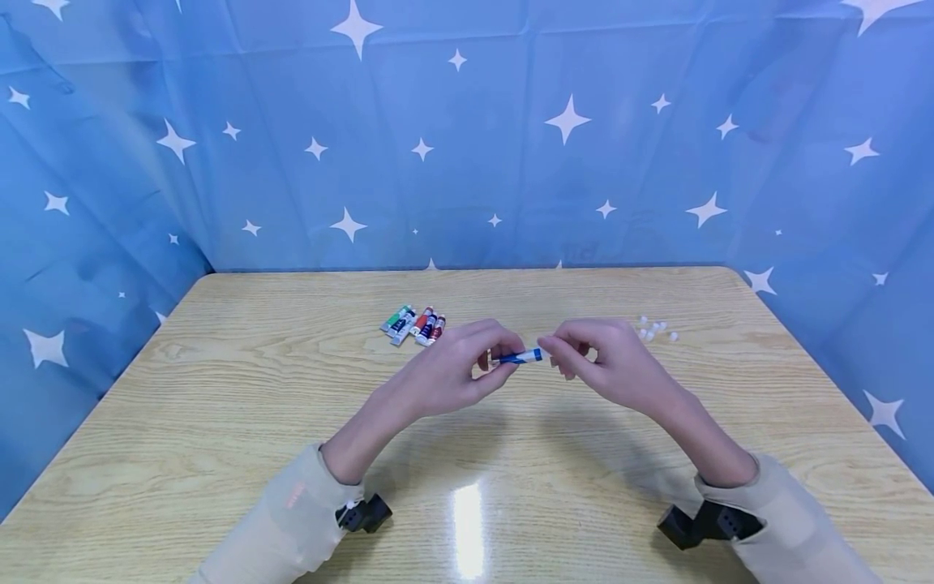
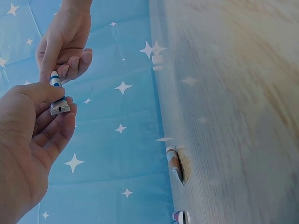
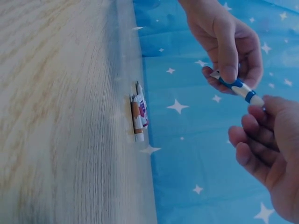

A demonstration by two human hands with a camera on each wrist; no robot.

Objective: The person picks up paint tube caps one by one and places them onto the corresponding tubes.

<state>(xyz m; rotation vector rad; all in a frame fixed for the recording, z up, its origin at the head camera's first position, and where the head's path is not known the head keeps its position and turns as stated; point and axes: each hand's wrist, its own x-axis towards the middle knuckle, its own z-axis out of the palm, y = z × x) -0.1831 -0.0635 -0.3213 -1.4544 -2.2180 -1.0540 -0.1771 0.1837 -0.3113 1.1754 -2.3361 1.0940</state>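
Broadly, the background is filled by a blue cloth (image 1: 467, 182) printed with white four-pointed stars. In front of it a bench (image 1: 219, 405) with pale wood grain is seen, marked by a bright reflection (image 1: 468, 531) at the near side. Pale sleeves (image 1: 292, 519) are worn on both arms, and a black device (image 1: 365, 513) is fixed at each wrist. The left grip (image 1: 463, 365), a bare hand, is closed to a pinch, the thumb set against the fingers; the right grip (image 1: 613, 365) is likewise narrowed to a pinch of thumb and forefinger, its other fingers loosely curled. Beyond the left grip, more tubes (image 1: 421, 323), green, dark blue and red among them, are laid close together on the bench. Above the bench, between the two hands, a blue and white tube (image 1: 520, 357) is held near its flat end by the left grip, while its white cap (image 3: 256, 100) is pinched by the right. Beyond the right grip, small white pieces (image 1: 655, 327) are scattered
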